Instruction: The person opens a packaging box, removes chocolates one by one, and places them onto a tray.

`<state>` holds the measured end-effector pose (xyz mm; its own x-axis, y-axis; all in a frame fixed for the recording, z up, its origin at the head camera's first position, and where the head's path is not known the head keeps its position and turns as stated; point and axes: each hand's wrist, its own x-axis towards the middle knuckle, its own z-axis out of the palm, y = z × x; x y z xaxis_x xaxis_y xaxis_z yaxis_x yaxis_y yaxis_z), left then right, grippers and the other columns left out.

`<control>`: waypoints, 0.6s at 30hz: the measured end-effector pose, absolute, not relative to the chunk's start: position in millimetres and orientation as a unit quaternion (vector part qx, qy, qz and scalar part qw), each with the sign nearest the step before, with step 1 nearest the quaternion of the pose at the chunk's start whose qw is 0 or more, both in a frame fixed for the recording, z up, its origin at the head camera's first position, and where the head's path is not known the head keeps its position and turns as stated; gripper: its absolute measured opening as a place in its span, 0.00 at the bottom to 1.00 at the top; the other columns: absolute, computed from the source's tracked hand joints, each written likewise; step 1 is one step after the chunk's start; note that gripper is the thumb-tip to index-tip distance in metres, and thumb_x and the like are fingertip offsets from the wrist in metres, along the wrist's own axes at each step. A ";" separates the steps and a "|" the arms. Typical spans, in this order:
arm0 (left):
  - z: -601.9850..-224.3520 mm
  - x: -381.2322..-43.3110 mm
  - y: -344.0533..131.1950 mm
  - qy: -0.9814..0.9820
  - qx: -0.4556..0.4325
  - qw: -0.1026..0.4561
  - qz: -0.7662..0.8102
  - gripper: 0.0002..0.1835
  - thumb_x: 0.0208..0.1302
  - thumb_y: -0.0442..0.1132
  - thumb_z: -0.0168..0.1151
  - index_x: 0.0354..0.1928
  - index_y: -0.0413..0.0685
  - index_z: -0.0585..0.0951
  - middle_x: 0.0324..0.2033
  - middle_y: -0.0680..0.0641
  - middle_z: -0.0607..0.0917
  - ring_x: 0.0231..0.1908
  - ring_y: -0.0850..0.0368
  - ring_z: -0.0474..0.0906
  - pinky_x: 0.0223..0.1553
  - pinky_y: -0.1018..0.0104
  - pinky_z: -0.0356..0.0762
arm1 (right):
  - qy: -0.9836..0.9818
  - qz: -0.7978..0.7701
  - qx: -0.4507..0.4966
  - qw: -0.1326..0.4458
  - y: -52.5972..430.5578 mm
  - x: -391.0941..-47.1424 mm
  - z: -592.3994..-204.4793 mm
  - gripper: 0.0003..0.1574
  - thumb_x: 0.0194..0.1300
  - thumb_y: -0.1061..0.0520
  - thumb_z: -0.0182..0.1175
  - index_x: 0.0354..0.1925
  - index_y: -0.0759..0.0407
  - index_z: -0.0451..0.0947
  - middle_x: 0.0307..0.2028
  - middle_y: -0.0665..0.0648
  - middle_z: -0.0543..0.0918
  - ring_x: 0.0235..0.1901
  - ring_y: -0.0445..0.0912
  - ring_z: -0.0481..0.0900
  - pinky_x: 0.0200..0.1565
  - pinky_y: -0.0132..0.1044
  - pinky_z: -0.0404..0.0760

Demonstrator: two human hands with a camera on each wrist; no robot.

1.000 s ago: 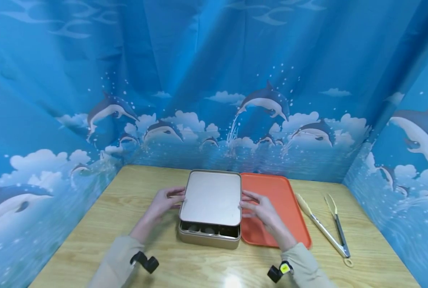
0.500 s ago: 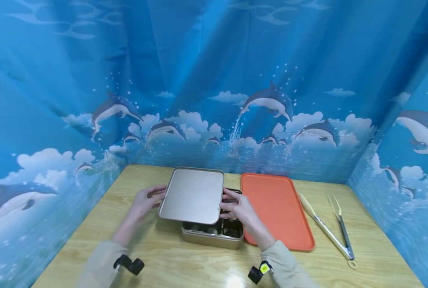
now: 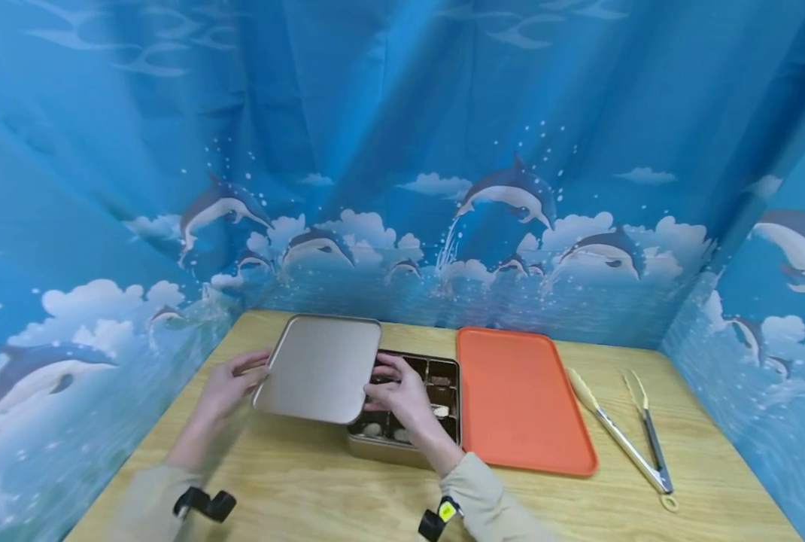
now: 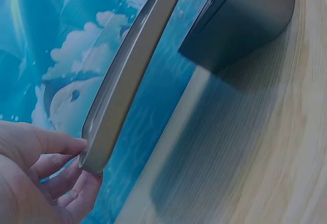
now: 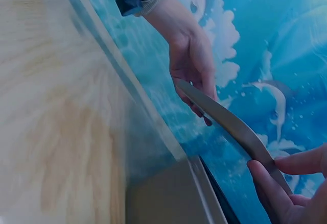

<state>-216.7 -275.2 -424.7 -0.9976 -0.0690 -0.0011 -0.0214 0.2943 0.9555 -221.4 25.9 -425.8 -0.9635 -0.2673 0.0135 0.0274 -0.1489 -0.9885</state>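
A square metal lid (image 3: 321, 369) is held level in the air between both hands. My left hand (image 3: 225, 384) pinches its left edge, thumb on the rim and fingers beneath, as the left wrist view shows on the lid (image 4: 122, 86). On the opposite edge, my right hand (image 3: 402, 395) grips the lid (image 5: 237, 132) between thumb and fingers. Below and to the right stands a metal box (image 3: 392, 452), divided into compartments with small dark and pale pieces inside. The lid and right hand cover the box's left part in the head view.
An orange tray (image 3: 520, 406) lies right of the box. Beyond it, spread tongs (image 3: 622, 436) with cream tips rest on the wooden table (image 3: 308, 482). A blue dolphin-print curtain (image 3: 402, 150) hangs behind and along both sides.
Both hands have carried the lid leftward off the box, uncovering its right-hand compartments. The box, tray and tongs have stayed in place.
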 end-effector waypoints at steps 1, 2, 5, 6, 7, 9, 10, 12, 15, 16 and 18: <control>-424.5 -215.3 -279.9 -0.806 0.030 0.021 -0.591 0.27 0.74 0.35 0.59 0.70 0.29 0.68 0.63 0.31 0.77 0.40 0.78 0.78 0.45 0.78 0.80 | 0.643 -0.754 -0.095 0.096 20.8 -220.0 -426.4 0.40 0.63 0.75 0.62 0.71 0.73 0.62 0.57 0.72 0.75 0.37 0.47 0.85 0.41 0.47 0.90; -424.4 -213.8 -284.7 -0.807 0.030 0.022 -0.589 0.27 0.74 0.35 0.59 0.70 0.29 0.68 0.62 0.31 0.78 0.40 0.78 0.78 0.45 0.77 0.80 | 0.641 -0.756 -0.097 0.096 15.8 -218.4 -426.4 0.40 0.62 0.76 0.62 0.71 0.73 0.62 0.57 0.73 0.74 0.38 0.48 0.85 0.41 0.47 0.90; -424.4 -209.3 -299.3 -0.811 0.033 0.023 -0.584 0.28 0.74 0.36 0.59 0.70 0.29 0.67 0.60 0.35 0.81 0.40 0.78 0.79 0.44 0.77 0.81 | 0.642 -0.753 -0.105 0.097 1.4 -212.5 -427.5 0.43 0.61 0.77 0.62 0.72 0.73 0.60 0.59 0.72 0.74 0.40 0.51 0.86 0.41 0.46 0.90; -424.5 -207.8 -303.8 -0.812 0.035 0.023 -0.582 0.28 0.74 0.36 0.60 0.70 0.29 0.67 0.60 0.36 0.82 0.40 0.79 0.78 0.44 0.77 0.81 | 0.645 -0.750 -0.107 0.098 -3.2 -210.4 -427.6 0.44 0.61 0.77 0.62 0.73 0.73 0.60 0.59 0.72 0.74 0.40 0.52 0.86 0.42 0.47 0.90; -424.7 -206.3 -308.0 -0.813 0.037 0.021 -0.581 0.29 0.74 0.36 0.59 0.70 0.29 0.67 0.60 0.36 0.81 0.40 0.79 0.78 0.44 0.78 0.81 | 0.649 -0.747 -0.109 0.099 -7.7 -208.6 -427.7 0.45 0.60 0.78 0.62 0.73 0.72 0.59 0.60 0.71 0.74 0.40 0.53 0.87 0.42 0.47 0.90; -425.4 -204.1 -316.2 -0.819 0.042 0.018 -0.573 0.29 0.75 0.37 0.59 0.71 0.30 0.67 0.61 0.37 0.81 0.41 0.81 0.77 0.45 0.78 0.81 | 0.654 -0.742 -0.109 0.098 -16.3 -205.2 -427.4 0.47 0.59 0.78 0.62 0.74 0.72 0.58 0.61 0.70 0.75 0.37 0.54 0.87 0.41 0.48 0.90; -425.9 -203.2 -319.4 -0.821 0.045 0.016 -0.569 0.29 0.75 0.38 0.59 0.71 0.30 0.66 0.61 0.37 0.81 0.41 0.81 0.77 0.45 0.78 0.81 | 0.656 -0.740 -0.109 0.097 -20.5 -203.7 -427.3 0.48 0.58 0.79 0.63 0.74 0.72 0.58 0.61 0.69 0.75 0.36 0.54 0.87 0.41 0.49 0.90; -427.2 -202.1 -326.0 -0.825 0.047 0.013 -0.563 0.30 0.75 0.39 0.59 0.71 0.30 0.66 0.62 0.36 0.80 0.41 0.82 0.76 0.46 0.78 0.81 | 0.654 -0.743 -0.107 0.098 -28.0 -201.2 -427.5 0.50 0.56 0.80 0.63 0.74 0.72 0.57 0.61 0.68 0.75 0.34 0.53 0.87 0.41 0.49 0.89; -429.5 -201.0 -334.3 -0.830 0.050 0.012 -0.555 0.30 0.75 0.39 0.59 0.71 0.30 0.65 0.63 0.35 0.78 0.41 0.82 0.76 0.46 0.77 0.81 | 0.649 -0.745 -0.106 0.108 -38.2 -198.1 -428.6 0.52 0.54 0.81 0.62 0.75 0.72 0.56 0.61 0.67 0.74 0.35 0.48 0.85 0.42 0.49 0.89; -430.0 -200.5 -337.0 -0.833 0.051 0.010 -0.551 0.30 0.75 0.39 0.59 0.71 0.29 0.65 0.64 0.34 0.77 0.41 0.82 0.76 0.46 0.77 0.82 | 0.650 -0.744 -0.104 0.111 -41.4 -197.0 -429.8 0.53 0.54 0.81 0.63 0.75 0.71 0.55 0.61 0.66 0.73 0.36 0.47 0.84 0.42 0.48 0.89; -431.2 -199.1 -341.5 -0.839 0.051 0.010 -0.541 0.30 0.75 0.39 0.59 0.71 0.29 0.65 0.64 0.33 0.77 0.40 0.82 0.76 0.45 0.77 0.82 | 0.654 -0.741 -0.103 0.114 -47.1 -194.3 -431.7 0.54 0.53 0.81 0.63 0.76 0.71 0.54 0.61 0.64 0.73 0.37 0.46 0.83 0.43 0.45 0.89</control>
